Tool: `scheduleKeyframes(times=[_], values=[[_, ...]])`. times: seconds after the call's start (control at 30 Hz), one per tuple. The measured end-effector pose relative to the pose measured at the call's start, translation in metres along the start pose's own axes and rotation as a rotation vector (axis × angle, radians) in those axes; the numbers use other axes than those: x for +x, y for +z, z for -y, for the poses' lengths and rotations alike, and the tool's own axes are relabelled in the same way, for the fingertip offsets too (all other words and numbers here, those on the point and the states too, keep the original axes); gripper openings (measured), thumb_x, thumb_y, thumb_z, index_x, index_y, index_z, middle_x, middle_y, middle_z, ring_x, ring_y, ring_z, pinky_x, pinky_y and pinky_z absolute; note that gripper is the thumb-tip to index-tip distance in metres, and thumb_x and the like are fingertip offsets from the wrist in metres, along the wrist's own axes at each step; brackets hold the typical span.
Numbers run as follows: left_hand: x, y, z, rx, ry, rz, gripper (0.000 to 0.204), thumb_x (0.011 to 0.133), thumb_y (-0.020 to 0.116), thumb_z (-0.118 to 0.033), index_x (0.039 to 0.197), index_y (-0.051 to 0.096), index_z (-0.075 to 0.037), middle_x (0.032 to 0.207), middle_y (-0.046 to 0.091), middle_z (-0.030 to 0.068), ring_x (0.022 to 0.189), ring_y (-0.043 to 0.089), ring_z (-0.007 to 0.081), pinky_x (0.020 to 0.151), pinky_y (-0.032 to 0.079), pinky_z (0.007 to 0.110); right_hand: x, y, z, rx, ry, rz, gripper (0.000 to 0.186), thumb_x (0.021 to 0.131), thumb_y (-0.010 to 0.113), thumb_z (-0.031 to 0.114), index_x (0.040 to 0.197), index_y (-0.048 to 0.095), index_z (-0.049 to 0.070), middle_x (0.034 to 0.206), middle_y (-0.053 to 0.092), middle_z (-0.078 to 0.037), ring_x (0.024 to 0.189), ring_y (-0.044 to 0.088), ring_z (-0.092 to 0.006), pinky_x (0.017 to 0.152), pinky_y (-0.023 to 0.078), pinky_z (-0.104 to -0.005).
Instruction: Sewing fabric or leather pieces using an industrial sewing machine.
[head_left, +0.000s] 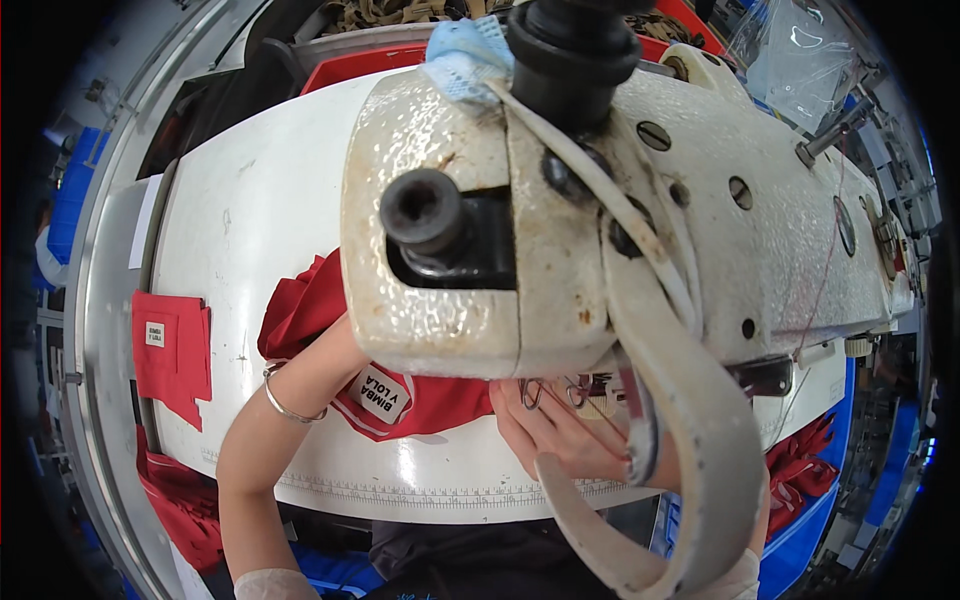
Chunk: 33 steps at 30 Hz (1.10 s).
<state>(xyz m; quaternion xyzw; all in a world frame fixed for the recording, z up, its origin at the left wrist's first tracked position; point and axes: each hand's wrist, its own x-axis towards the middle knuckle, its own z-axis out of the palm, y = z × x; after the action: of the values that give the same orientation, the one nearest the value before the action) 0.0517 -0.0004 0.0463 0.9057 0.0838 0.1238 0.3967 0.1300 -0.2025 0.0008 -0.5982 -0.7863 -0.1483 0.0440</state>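
A cream sewing machine (430, 330) with worn paint covers the middle of the view. Beneath its head lies a piece of red fabric (440, 405) bearing a white label (381, 394), partly hidden by the machine. My left hand (350, 348) reaches under the head over this fabric; only the wrist side shows, and its fingers are hidden. A silver bangle (290, 405) circles the left forearm. My right hand (560, 435) rests flat at the fabric's right edge, fingers stretched out, behind metal thread hooks (530, 394) and the curved cream lever (715, 430).
On the white table (250, 190) a red labelled piece (172, 345) lies at the left. More red fabric (182, 510) hangs over the lower left edge. Red pieces (800, 470) sit in a blue bin (835, 480) at right. A red tray (365, 65) stands behind.
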Motion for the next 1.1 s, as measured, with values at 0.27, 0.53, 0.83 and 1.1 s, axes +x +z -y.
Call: scheduleKeyframes(times=[0.27,0.53,0.83,1.1], values=[[-0.006,-0.022,-0.015,0.141,-0.025,0.008,0.034,0.067,0.070,-0.003,0.100,0.062,0.000,0.105,0.061,0.0137,0.099,0.058,0.0295,0.085,0.046,0.036,-0.005,0.016,0.004,-0.016,-0.121,0.039,0.041,0.085,0.056,0.023,0.122,0.051,0.006,0.122,0.054,-0.011,0.114,0.051,-0.0241,0.099,0.040,-0.0359],[-0.077,0.014,-0.044,0.472,0.348,0.088,0.035,0.065,0.066,-0.009,0.098,0.062,0.002,0.109,0.060,0.0130,0.101,0.057,0.0265,0.089,0.044,0.036,-0.006,-0.004,-0.003,0.203,0.015,-0.077,0.038,0.076,0.063,0.019,0.112,0.059,0.007,0.118,0.057,-0.012,0.109,0.056,-0.0274,0.095,0.043,-0.0416],[-0.087,0.030,0.005,0.465,0.466,0.054,0.041,0.065,0.059,-0.009,0.104,0.063,0.001,0.109,0.060,0.0079,0.099,0.057,0.0208,0.088,0.044,0.034,-0.014,-0.011,-0.007,0.345,0.137,-0.012,0.035,0.075,0.060,0.023,0.108,0.063,0.013,0.120,0.057,-0.008,0.105,0.056,-0.0227,0.098,0.036,-0.0376],[-0.068,0.019,0.024,0.398,0.442,-0.014,0.043,0.057,0.061,-0.005,0.100,0.066,-0.003,0.101,0.063,0.0083,0.097,0.058,0.0261,0.085,0.045,0.041,0.003,-0.004,-0.019,0.320,0.186,-0.028,0.029,0.080,0.061,0.024,0.107,0.062,0.010,0.108,0.062,-0.006,0.101,0.057,-0.0192,0.087,0.044,-0.0315]])
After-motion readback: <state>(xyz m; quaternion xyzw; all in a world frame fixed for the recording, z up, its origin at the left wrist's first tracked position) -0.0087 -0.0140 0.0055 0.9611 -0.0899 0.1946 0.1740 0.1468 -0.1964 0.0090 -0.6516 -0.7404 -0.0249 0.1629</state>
